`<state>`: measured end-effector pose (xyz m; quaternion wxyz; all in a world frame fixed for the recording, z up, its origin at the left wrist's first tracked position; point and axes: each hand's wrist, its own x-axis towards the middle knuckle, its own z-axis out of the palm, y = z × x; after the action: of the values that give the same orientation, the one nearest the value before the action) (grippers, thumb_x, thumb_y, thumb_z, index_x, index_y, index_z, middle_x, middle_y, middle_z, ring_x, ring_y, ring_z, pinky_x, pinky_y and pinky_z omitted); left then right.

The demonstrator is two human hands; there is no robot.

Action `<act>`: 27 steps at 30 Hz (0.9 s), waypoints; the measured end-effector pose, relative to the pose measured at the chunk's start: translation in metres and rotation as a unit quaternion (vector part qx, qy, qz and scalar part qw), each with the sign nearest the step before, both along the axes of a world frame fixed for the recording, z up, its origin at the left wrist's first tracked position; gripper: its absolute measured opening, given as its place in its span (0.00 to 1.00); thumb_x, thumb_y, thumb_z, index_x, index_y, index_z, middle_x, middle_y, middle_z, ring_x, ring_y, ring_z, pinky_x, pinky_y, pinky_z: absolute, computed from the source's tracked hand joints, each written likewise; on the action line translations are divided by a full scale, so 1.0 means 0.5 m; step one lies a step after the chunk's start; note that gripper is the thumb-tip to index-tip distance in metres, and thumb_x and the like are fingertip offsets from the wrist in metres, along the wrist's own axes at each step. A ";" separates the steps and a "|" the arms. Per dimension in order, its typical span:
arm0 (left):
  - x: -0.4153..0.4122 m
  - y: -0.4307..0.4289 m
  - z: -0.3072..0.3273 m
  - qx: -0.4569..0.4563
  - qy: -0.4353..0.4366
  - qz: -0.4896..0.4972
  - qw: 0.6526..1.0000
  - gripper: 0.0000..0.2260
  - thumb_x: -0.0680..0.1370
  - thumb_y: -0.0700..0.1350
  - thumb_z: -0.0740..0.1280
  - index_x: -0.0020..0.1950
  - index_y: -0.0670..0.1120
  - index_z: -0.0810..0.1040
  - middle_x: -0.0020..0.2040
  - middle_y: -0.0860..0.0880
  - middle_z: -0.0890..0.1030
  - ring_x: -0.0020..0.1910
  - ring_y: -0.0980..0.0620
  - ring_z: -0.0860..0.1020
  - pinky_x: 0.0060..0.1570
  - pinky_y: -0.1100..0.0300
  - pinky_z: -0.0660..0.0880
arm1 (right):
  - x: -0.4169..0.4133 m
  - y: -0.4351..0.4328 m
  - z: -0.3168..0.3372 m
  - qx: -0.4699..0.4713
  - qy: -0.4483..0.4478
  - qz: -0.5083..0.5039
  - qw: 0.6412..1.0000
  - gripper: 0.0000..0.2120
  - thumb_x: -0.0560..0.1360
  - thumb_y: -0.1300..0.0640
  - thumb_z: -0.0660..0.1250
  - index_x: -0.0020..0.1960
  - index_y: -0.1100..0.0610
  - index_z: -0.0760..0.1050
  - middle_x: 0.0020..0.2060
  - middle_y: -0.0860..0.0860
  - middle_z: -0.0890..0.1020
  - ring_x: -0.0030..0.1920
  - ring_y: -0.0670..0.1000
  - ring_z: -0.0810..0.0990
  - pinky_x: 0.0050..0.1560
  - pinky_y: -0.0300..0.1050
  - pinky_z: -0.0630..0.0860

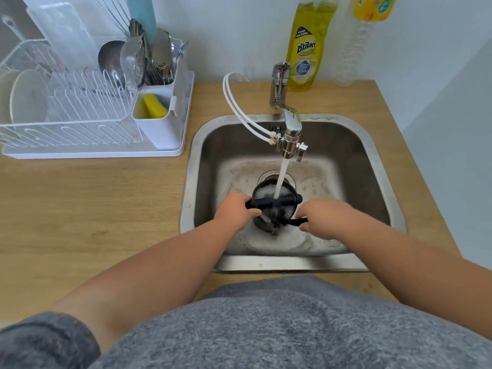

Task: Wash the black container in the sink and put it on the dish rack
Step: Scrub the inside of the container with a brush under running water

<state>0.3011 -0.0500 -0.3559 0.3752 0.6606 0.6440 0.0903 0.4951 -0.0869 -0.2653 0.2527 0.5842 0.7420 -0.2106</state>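
Black, round plastic container sat low in the stainless steel sink basin, over the drain, right under the running tap stream. Foam and water filled its top. A black bar-like part crossed the rim; whether it was a handle or a clip, could not tell.

Left hand was closed around the container's left side, fingers wrapped at the end of that bar. Right hand was curled shut on a dark piece sticking out at the container's near right edge; too blurred to say if it was a handle or a separate tool. So the container lay between the two hands, touching both, slightly further from the body than the knuckles.

Risks, as judged: soapy wet plastic was likely slippery, so a loose hold could let it twist or drop into the basin. Stream hitting the open top could splash over the front rim onto the light wooden countertop or the grey shirt. Suds left inside would mean an incomplete rinse. The white wire dish rack, well apart on the left, looked crowded with plates and utensils, so placing the container there could knock something or leave it unstable. Water was running, and the carry across would drip.
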 end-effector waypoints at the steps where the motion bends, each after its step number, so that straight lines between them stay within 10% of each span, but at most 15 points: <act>1: 0.000 -0.001 0.001 0.000 0.001 0.003 1.000 0.06 0.74 0.49 0.71 0.47 0.48 0.82 0.29 0.53 0.73 0.32 0.52 0.72 0.31 0.59 0.66 | -0.020 0.004 -0.009 -0.001 -0.001 0.005 1.000 0.12 0.79 0.52 0.61 0.60 0.52 0.77 0.50 0.52 0.81 0.49 0.54 0.80 0.41 0.45 0.75; 27: 0.010 -0.007 0.012 -0.031 0.036 0.023 0.999 0.15 0.71 0.53 0.72 0.31 0.48 0.72 0.27 0.50 0.72 0.28 0.52 0.71 0.25 0.60 0.62 | -0.065 0.083 0.028 -0.076 -0.103 -0.042 0.991 0.14 0.76 0.61 0.57 0.32 0.59 0.66 0.31 0.53 0.72 0.28 0.51 0.69 0.29 0.42 0.67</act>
<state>0.3061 -0.0537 -0.3501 0.3696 0.6369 0.6743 0.0550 0.4624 -0.0457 -0.2511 0.3627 0.6124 0.6686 -0.2154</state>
